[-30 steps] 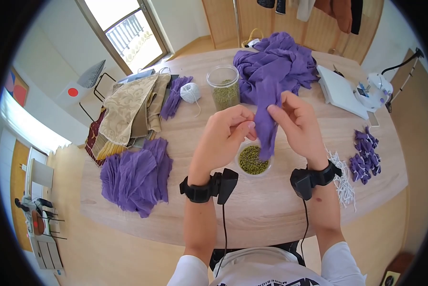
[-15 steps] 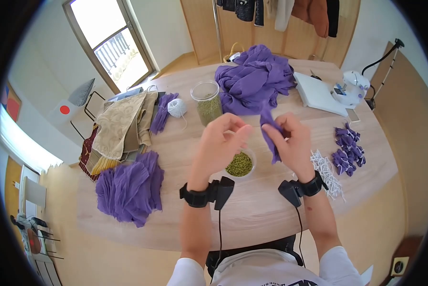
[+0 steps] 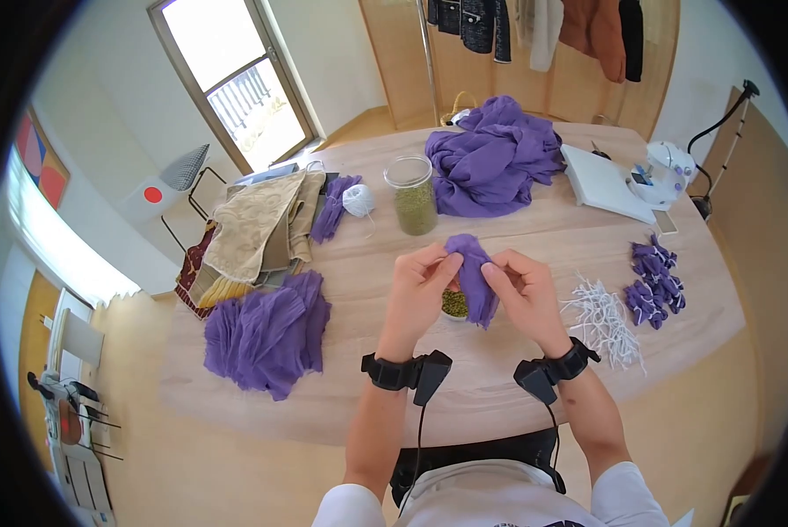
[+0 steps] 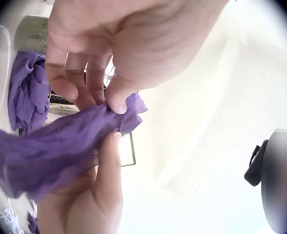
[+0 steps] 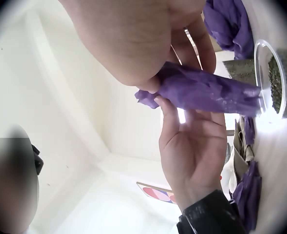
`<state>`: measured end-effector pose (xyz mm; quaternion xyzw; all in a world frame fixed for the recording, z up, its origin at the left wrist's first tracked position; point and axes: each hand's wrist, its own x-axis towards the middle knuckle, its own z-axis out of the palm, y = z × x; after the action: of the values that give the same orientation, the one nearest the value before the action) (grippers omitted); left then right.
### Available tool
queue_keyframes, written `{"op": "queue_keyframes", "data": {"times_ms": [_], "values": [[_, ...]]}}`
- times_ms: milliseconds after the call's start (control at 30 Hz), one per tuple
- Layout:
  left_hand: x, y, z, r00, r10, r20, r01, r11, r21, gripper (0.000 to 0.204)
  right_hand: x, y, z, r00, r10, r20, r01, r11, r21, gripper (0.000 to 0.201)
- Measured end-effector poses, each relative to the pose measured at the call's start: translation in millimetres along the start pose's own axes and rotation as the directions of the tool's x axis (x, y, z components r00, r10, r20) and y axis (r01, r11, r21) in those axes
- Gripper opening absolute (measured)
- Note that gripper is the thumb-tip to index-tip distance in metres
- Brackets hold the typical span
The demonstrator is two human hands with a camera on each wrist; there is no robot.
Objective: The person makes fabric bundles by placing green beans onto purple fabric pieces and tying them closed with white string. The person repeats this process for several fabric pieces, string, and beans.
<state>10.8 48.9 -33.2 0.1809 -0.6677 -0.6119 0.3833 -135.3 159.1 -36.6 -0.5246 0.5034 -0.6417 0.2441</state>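
A small strip of purple cloth [image 3: 474, 279] hangs between both hands, above a small bowl of green beans [image 3: 454, 304] that it partly covers. The left hand [image 3: 417, 294] pinches the strip's upper edge between thumb and fingers. On the other side of it, the right hand [image 3: 527, 294] pinches the same cloth. In the left wrist view the thumbs lie close together at one end of the cloth [image 4: 60, 151], and its other end hangs loose. The right wrist view shows that loose end of the cloth [image 5: 211, 92] near the clear bowl rim [image 5: 281, 83].
Behind the hands stand a jar of green beans [image 3: 415, 206], a white yarn ball [image 3: 358, 200] and heaped purple cloth [image 3: 490, 162]. Purple pieces [image 3: 271, 334] and folded fabrics [image 3: 258, 220] lie left; white strings [image 3: 603, 325], tied purple bundles [image 3: 654, 285] and a sewing machine [image 3: 662, 176] right.
The left hand, apart from the cloth half a second ago, now pinches it beside the right hand. The strip has come away from the big heap it overlapped a second ago.
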Motion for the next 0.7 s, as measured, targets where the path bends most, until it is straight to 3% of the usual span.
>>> {"op": "queue_keyframes", "data": {"times_ms": [100, 200, 300, 400, 500, 600, 700], "values": [[-5, -7, -6, 1.0, -0.007, -0.004, 0.007, 1.0, -0.022, 0.013, -2, 2, 6, 0.996, 0.031, -0.082, -0.028, 0.999, 0.045, 0.017], [-14, 5, 17, 0.952, -0.032, -0.304, 0.008, 0.997, -0.077, 0.014, -3, 1, 8, 0.992, 0.072, -0.103, -0.071, 0.997, 0.014, 0.018], [-23, 0, 29, 0.965, -0.015, -0.261, -0.021, 0.991, -0.133, 0.024, -4, -6, 10, 0.989, 0.112, -0.095, -0.111, 0.994, 0.016, 0.018], [-24, 8, 34, 0.979, 0.067, -0.19, -0.078, 0.995, -0.053, 0.015, -7, -1, 8, 0.997, 0.07, -0.023, -0.071, 0.997, -0.007, 0.018], [-27, -8, 23, 0.994, 0.011, -0.108, -0.029, 0.985, -0.17, 0.013, -10, -7, 10, 0.991, 0.12, -0.056, -0.12, 0.993, 0.001, 0.017], [-24, -19, 15, 0.988, -0.074, -0.134, 0.057, 0.99, -0.129, 0.01, -8, 0, 4, 0.994, 0.11, -0.001, -0.11, 0.992, -0.06, 0.02], [-16, -27, 4, 0.983, -0.005, -0.186, 0.008, 1.0, 0.014, 0.012, 2, 12, -4, 0.998, -0.017, -0.059, 0.002, 0.967, -0.254, 0.023]]}}
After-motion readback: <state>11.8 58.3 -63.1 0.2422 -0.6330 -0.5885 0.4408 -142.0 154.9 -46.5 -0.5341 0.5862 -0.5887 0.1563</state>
